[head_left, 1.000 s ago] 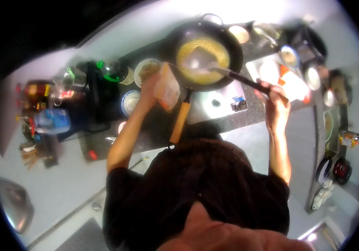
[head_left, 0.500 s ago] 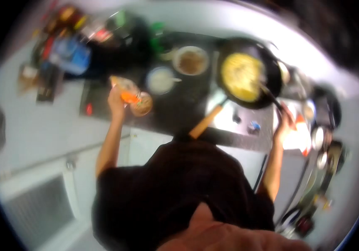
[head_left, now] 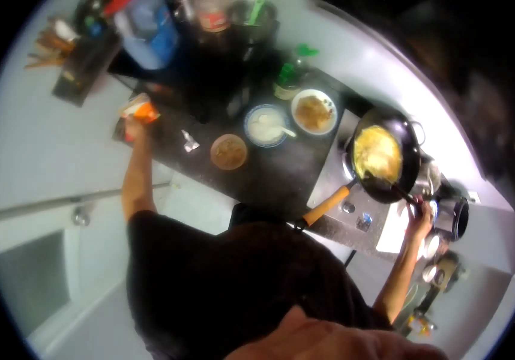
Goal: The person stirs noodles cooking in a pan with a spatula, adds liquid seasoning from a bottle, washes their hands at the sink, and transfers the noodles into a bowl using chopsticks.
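At the far left end of the dark counter, my left hand is closed on an orange and white packet. My right hand grips the dark handle of a spatula, whose blade rests in the wok at the edge of a yellow egg-like layer. The black wok sits on the stove, with its wooden handle pointing toward my body; neither hand touches that handle.
Three bowls stand between my hands: a brown one, a blue-rimmed one with white contents and a spoon, and a white one with brown food. A green-topped bottle, a blue container and a dark pot stand farther around.
My left hand has carried the packet from beside the wok to the counter's left end. The view has turned. The spatula has shifted from the wok's middle to the food's near edge.
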A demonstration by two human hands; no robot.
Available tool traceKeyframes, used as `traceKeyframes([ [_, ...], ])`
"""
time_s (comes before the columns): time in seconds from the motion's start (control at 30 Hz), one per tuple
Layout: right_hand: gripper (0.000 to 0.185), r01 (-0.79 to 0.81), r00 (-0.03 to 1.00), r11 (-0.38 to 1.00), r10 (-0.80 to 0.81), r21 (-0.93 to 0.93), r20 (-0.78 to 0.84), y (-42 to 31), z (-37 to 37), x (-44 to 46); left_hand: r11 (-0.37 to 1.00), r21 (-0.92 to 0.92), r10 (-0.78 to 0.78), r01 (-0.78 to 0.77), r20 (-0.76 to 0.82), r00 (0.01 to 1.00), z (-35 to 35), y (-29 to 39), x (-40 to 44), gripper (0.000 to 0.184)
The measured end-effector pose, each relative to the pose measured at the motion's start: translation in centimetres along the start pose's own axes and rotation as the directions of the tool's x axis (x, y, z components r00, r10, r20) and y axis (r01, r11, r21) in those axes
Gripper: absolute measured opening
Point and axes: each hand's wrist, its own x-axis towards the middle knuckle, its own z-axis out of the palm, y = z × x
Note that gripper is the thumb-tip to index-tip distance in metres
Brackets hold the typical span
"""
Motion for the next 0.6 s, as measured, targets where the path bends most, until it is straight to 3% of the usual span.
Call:
traceKeyframes([
  [0.03, 0.024, 0.031, 0.997, 0.999, -0.029, -0.017, 0.069, 0.2, 0.4, 0.3, 0.854, 0.428, 0.282, -0.294, 0.094, 0.955, 1.8, -3.7, 1.2, 0.039],
  [0.1, 0.023, 0.116, 0.986, 0.991, -0.106, -0.067, 0.129, -1.4, 0.8, -0.7, 0.5, 0.701, 0.387, -0.508, 0.344, 0.855, -0.3, -1.2, 1.6, 0.038],
  [0.13, 0.023, 0.17, 0.977, 0.981, -0.155, -0.09, 0.146, -2.7, 2.3, -2.1, 0.545, 0.579, 0.268, -0.606, 0.565, 0.781, -1.7, 0.6, 2.7, 0.045],
  [0.17, 0.022, 0.191, 0.97, 0.981, -0.182, -0.043, 0.161, -3.5, 3.3, -2.8, 0.626, 0.696, -0.142, -0.352, 0.545, 0.826, 2.1, -3.1, 4.2, 0.044],
  [0.2, 0.022, 0.211, 0.958, 0.977, -0.21, 0.013, 0.196, -3.8, 4.3, -2.8, 0.882, 0.431, -0.086, -0.19, 0.543, 0.835, 0.9, -4.8, 5.2, 0.045],
  [0.23, 0.022, 0.229, 0.949, 0.973, -0.222, -0.009, 0.223, -3.4, 4.0, -2.8, 0.756, 0.435, 0.264, -0.489, 0.481, 0.836, 0.8, -5.9, 4.7, 0.051],
  [0.3, 0.022, 0.226, 0.955, 0.97, -0.203, -0.086, 0.217, -1.9, 4.6, -1.4, 0.54, 0.654, -0.127, -0.53, 0.686, 0.717, 1.1, -5.4, 5.8, 0.053],
  [0.33, 0.022, 0.202, 0.969, 0.969, -0.176, -0.144, 0.175, -0.7, 4.8, -0.7, 0.543, 0.639, -0.108, -0.545, 0.697, 0.709, 0.7, -5.4, 5.5, 0.053],
  [0.4, 0.022, 0.175, 0.969, 0.976, -0.147, -0.13, 0.201, 1.3, 4.2, 0.2, 0.862, 0.416, 0.0, -0.289, 0.571, 0.821, -0.7, -4.9, 3.2, 0.052],
  [0.43, 0.022, 0.217, 0.956, 0.962, -0.175, -0.166, 0.237, 0.6, 4.0, -0.1, 0.957, 0.232, 0.039, -0.174, 0.492, 0.87, -1.9, -3.3, 1.8, 0.051],
  [0.47, 0.02, 0.237, 0.951, 0.948, -0.183, -0.21, 0.247, -1.4, 4.7, -1.2, 0.994, -0.089, -0.02, 0.065, 0.432, 0.902, -2.6, -1.8, 0.9, 0.05],
  [0.5, 0.019, 0.307, 0.934, 0.904, -0.226, -0.298, 0.277, -2.8, 4.4, -1.4, 0.789, -0.478, -0.153, 0.386, 0.456, 0.877, -3.6, 0.7, -0.2, 0.048],
  [0.53, 0.019, 0.369, 0.915, 0.847, -0.26, -0.382, 0.308, -3.7, 3.9, -1.2, 0.487, -0.673, -0.217, 0.557, 0.524, 0.824, -5.1, 3.4, -1.1, 0.046],
  [0.57, 0.019, 0.303, 0.949, 0.842, -0.224, -0.446, 0.221, -4.1, 2.0, 0.0, 0.249, -0.732, -0.235, 0.634, 0.589, 0.773, -6.9, 6.1, -2.2, 0.044],
  [0.6, 0.02, 0.284, 0.951, 0.839, -0.187, -0.464, 0.245, -7.9, 4.2, -3.3, 0.314, -0.713, -0.229, 0.627, 0.584, 0.779, -8.4, 8.3, -3.9, 0.042],
])
